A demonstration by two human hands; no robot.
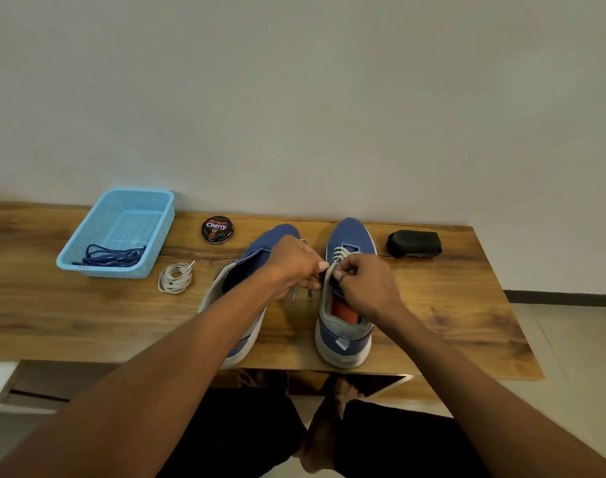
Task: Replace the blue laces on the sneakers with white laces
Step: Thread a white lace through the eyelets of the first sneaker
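Two blue sneakers stand on the wooden table (449, 305), toes pointing away. The right sneaker (346, 326) carries a white lace (341, 254) through its front eyelets. My left hand (294, 263) and my right hand (367, 284) meet at its upper eyelets, each pinching the white lace. Two lace tips (301, 294) hang below my left hand. The left sneaker (260, 250) lies partly under my left forearm, with no lace visible on it. A coiled spare white lace (175, 278) lies left of the shoes. Blue laces (111, 257) sit in the light blue basket (87, 232).
A round black tin of shoe polish (217, 229) stands behind the left sneaker. A black shoe brush (414, 243) lies at the back right. The wall runs close behind the table. My legs and bare feet show below the front edge.
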